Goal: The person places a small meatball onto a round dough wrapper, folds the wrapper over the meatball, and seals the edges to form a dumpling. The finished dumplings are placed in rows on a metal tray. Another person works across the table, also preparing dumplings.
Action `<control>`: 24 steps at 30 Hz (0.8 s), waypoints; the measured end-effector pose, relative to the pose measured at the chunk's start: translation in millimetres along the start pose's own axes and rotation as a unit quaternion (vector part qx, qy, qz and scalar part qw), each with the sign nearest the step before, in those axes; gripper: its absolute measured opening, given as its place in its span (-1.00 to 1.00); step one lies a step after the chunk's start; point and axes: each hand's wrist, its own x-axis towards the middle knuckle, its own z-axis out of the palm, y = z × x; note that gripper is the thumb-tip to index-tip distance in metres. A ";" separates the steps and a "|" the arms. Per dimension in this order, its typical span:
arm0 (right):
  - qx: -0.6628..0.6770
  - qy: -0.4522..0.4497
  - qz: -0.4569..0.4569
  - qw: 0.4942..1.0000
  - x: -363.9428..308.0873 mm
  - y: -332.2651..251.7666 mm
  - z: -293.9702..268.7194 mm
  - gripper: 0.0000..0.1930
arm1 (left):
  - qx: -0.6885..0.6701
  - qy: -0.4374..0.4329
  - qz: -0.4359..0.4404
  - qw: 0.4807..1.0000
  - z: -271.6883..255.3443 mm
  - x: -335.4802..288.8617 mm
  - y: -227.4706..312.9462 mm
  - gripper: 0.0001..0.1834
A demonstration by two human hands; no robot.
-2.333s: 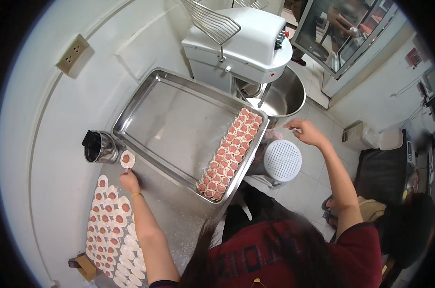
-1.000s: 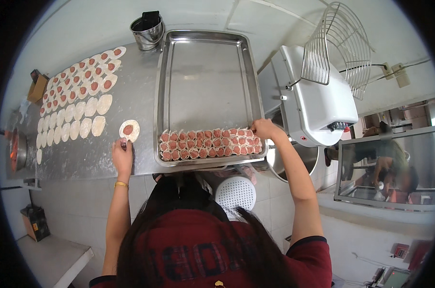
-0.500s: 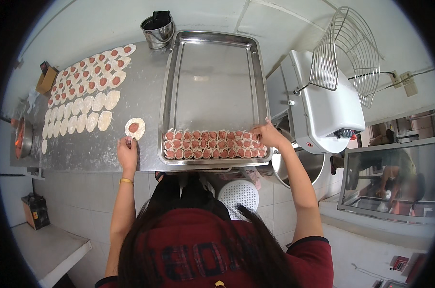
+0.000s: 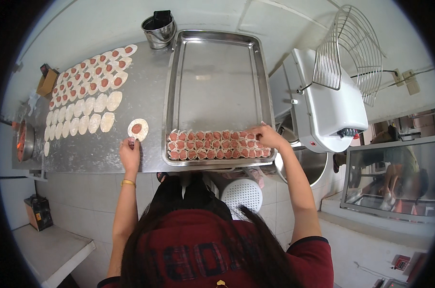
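At the front of the table, my left hand has its fingertips pinched at the near edge of a round dough wrapper. A lump of pinkish meat filling sits in the wrapper's middle. My right hand reaches over the right end of tightly packed open-topped dumplings, its fingers closed on a dumpling in the back row. Its fingertips partly hide that dumpling. These dumplings stand in rows along the near side of a large metal tray, with pink filling showing on top.
To the left lie rows of floured wrappers, the far ones topped with filling. A metal bucket stands behind them, and a bowl at far left. Right of the tray is a white mixer with a wire guard.
My right hand has shifted left along the back row of dumplings, away from the tray's right wall. My left hand stays at the wrapper. The whole view has shifted slightly.
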 end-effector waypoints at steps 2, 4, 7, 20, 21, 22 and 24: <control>-0.002 0.001 0.019 1.000 2.7 -0.4 -0.8 -0.38 | 0.019 -0.005 0.018 1.000 -1.6 2.2 -2.1 -0.78; -0.004 0.045 0.022 0.999 7.8 -2.3 2.0 -0.37 | -0.006 -0.017 0.010 1.000 -2.7 4.1 -2.7 -0.78; 0.047 0.007 0.020 0.999 12.7 -6.0 6.9 -0.41 | -0.045 -0.032 -0.003 0.998 -5.8 5.7 -2.2 -0.79; 0.121 0.298 0.031 0.946 45.9 -94.5 27.4 -0.47 | -0.357 -0.135 -0.132 0.915 -4.2 35.4 -41.3 -0.73; 0.153 0.328 0.014 0.932 58.7 -119.1 44.9 -0.46 | -0.386 -0.139 -0.114 0.905 -2.3 40.9 -41.9 -0.69; 0.276 0.265 0.015 0.924 72.5 -145.4 64.8 -0.47 | -0.359 -0.139 -0.090 0.918 -0.3 46.4 -42.3 -0.65; 0.274 0.212 -0.015 0.938 100.1 -200.4 108.7 -0.50 | -0.355 -0.175 -0.073 0.915 -1.5 56.0 -46.8 -0.60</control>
